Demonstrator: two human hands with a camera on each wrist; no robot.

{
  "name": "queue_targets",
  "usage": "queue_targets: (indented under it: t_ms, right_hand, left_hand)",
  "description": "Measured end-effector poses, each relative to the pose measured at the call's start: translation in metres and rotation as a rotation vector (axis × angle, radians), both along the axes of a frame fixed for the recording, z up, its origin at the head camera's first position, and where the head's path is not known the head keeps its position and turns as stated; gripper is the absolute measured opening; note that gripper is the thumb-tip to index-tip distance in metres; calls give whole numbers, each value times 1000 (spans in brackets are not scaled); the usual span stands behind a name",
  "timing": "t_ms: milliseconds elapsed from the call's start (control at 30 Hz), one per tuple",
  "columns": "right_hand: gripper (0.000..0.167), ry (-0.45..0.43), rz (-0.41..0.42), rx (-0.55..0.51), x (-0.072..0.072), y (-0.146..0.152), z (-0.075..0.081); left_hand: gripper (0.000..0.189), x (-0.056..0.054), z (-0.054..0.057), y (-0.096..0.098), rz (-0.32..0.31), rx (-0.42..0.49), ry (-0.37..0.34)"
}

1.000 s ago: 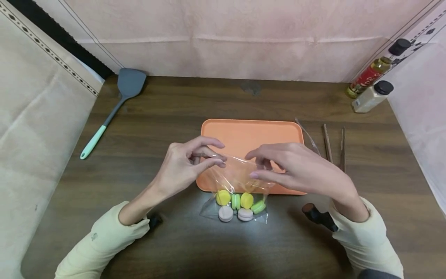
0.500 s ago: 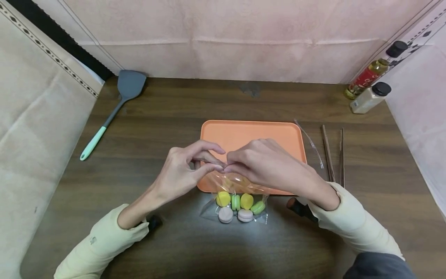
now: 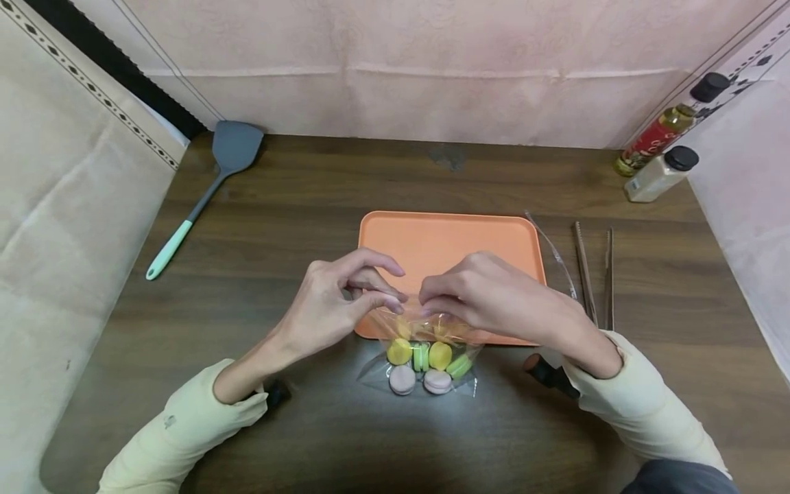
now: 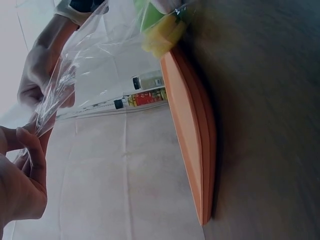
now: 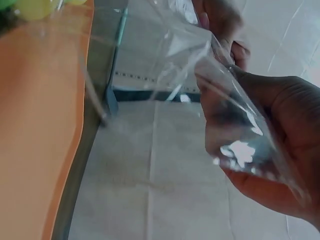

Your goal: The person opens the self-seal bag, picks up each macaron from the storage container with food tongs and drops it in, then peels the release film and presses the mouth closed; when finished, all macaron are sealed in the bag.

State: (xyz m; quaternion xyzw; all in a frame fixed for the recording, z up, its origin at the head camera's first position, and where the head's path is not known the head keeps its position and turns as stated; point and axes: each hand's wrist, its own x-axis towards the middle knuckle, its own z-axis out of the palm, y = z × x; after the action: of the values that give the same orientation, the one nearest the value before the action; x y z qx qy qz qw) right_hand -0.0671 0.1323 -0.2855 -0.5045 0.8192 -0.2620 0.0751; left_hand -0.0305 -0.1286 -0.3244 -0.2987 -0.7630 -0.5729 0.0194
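Note:
A clear plastic bag (image 3: 439, 328) stands with its lower part on the wooden table, holding several macarons (image 3: 439, 355) in yellow, green and pale lilac. My left hand (image 3: 345, 295) pinches the bag's top edge at the left between thumb and fingers. A short way to the right, my right hand (image 3: 487, 291) pinches the same top edge, knuckles up and fingers curled. In the left wrist view, the stretched film (image 4: 65, 70) runs between both hands. The film also covers the front of the right hand (image 5: 280, 130) in the right wrist view.
An orange tray (image 3: 447, 237) lies just behind the bag. Right of it are a thin clear strip (image 3: 552, 250) and metal tongs (image 3: 583, 271). A blue-grey spatula (image 3: 237, 147) lies at the left; an oil bottle (image 3: 654, 140) and white-filled jar (image 3: 657, 178) stand back right.
My right hand came left until it met the left hand at the bag's edge, then drew back a little to the right. The left hand keeps its pinch nearly in place.

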Motion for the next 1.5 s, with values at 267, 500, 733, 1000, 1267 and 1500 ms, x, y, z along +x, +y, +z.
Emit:
queue_targets:
  t_ms: [267,500,733,1000,1267,1500]
  right_hand:
    - [10,-47,4,62,-1,26,4]
    - [15,-16,-15,107,3,42,7]
    - [15,-32,3,90,6,53,10]
    - [21,-34,37,46,0,60,6]
    - [25,-134,150,84,-16,33,4]
    - [26,-213,246,100,-53,-17,-2]
  left_hand:
    - [33,0,0,-1,5,14,-33]
    - [32,3,1,-5,11,31,-63]
    - [28,7,3,-10,22,38,-99]
    - [23,9,7,-22,45,48,-158]
    - [14,10,35,-45,170,-230,-279]
    - [4,-8,53,-87,266,-563,-211]
